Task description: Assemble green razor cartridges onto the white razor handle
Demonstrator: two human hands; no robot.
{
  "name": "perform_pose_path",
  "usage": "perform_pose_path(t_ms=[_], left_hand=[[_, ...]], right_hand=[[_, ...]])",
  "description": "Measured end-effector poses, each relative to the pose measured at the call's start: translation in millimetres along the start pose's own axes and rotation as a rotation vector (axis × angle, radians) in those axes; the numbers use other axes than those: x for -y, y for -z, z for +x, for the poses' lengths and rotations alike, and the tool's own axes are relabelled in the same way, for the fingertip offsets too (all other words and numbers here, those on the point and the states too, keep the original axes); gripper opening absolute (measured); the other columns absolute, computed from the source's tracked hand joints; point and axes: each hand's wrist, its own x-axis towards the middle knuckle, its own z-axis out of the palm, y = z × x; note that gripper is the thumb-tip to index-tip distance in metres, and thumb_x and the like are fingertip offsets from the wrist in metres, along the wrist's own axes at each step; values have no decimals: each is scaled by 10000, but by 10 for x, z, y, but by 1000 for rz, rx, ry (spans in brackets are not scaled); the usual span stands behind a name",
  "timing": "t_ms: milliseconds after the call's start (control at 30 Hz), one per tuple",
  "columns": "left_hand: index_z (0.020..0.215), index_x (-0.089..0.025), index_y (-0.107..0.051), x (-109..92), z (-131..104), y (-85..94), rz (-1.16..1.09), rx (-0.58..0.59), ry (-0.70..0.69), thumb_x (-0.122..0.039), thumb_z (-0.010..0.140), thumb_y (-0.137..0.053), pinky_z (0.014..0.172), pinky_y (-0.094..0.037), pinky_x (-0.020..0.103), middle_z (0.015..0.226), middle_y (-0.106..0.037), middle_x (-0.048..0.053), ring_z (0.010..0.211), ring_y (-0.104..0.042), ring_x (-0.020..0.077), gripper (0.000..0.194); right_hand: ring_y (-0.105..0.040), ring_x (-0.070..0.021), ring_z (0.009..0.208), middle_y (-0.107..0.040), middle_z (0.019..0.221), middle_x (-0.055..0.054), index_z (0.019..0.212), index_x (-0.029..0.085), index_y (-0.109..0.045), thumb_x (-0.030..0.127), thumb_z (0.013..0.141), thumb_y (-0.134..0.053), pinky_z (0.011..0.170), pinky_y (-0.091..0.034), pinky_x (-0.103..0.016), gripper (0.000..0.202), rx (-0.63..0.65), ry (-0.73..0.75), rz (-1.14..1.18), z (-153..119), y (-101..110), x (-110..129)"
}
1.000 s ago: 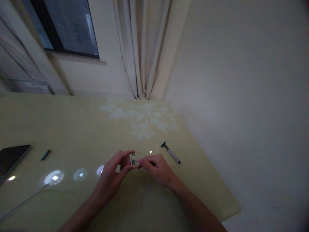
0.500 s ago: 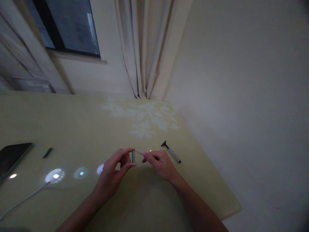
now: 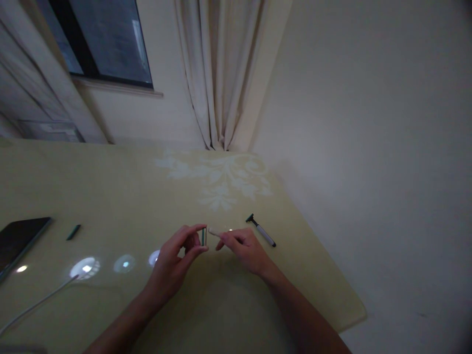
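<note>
My left hand pinches a small dark green razor cartridge upright between thumb and fingertips. My right hand is closed on a thin white stick with a pale tip, which looks like a cotton swab. Its tip points left, very near the cartridge; I cannot tell if the two touch. Just beyond my right hand lies a razor with a grey and black handle, its head to the upper left.
Far to the left on the pale yellow table lies another dark green cartridge-like piece, beside a dark tablet-like device. A white cable runs across the front left. A wall borders the table's right side.
The swab has turned slightly so that its pale tip shows more plainly beside the cartridge. Both hands stay almost in place.
</note>
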Motion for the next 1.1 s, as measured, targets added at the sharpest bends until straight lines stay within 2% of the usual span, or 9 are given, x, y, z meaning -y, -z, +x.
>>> perform_pose_path(t_ms=[100, 300, 467, 533, 667, 867, 1000, 1100], left_hand=[[1264, -267, -705, -15, 13, 2, -10, -15, 1, -226, 952, -706, 680, -501, 229, 789, -606, -52, 690, -600, 119, 314], [1244, -247, -718, -8, 29, 9, -19, -15, 29, -248, 940, -716, 660, -501, 235, 792, -613, -41, 689, -608, 128, 304], [1254, -257, -714, 21, 9, 26, -4, -26, 32, -251, 941, -709, 683, -505, 239, 799, -608, -42, 702, -611, 128, 312], [1250, -256, -715, 37, 12, 33, -1, -34, 48, -255, 937, -713, 684, -505, 241, 802, -607, -41, 704, -615, 129, 313], [1231, -254, -721, 29, 26, 30, -7, -33, 61, -259, 923, -725, 676, -501, 242, 792, -612, -41, 694, -615, 130, 309], [1238, -251, -721, 11, 21, 46, -20, -18, 82, -275, 934, -706, 684, -501, 241, 798, -608, -40, 705, -623, 131, 306], [1244, -242, -719, 40, 24, 57, -21, -17, 110, -292, 934, -713, 687, -503, 245, 799, -607, -35, 706, -622, 136, 314], [1242, -256, -730, 20, 22, 49, -8, 25, 83, -278, 931, -711, 677, -500, 244, 801, -609, -32, 700, -614, 137, 312]], right_hand=[[-368, -109, 551, -409, 561, 37, 822, 137, -850, 608, 1008, -552, 555, -251, -266, 588, 55, 10, 23, -7, -70, 5], [-401, -112, 566, -426, 562, 30, 781, 131, -832, 609, 1017, -529, 570, -256, -271, 613, -78, -27, -29, 25, -60, -43], [-398, -103, 552, -448, 567, 38, 780, 143, -820, 572, 1035, -537, 565, -268, -263, 574, 68, 43, 33, -4, -106, -19], [-400, -103, 543, -442, 552, 38, 728, 144, -796, 573, 1034, -533, 561, -267, -265, 590, 64, 28, 13, -1, -112, -23], [-381, -108, 531, -378, 526, 45, 660, 151, -754, 602, 1022, -531, 554, -250, -273, 619, -31, -29, -34, 13, -79, -41], [-437, -106, 551, -482, 559, 34, 636, 157, -673, 588, 1045, -501, 577, -302, -264, 619, 129, 38, -6, -12, -71, -30], [-415, -107, 527, -447, 525, 36, 585, 162, -626, 642, 1032, -494, 560, -286, -272, 669, 110, -26, -42, 2, -33, -48], [-405, -109, 542, -434, 544, 35, 595, 162, -624, 670, 1031, -487, 560, -281, -275, 683, 131, -21, 20, -6, -41, -42]])
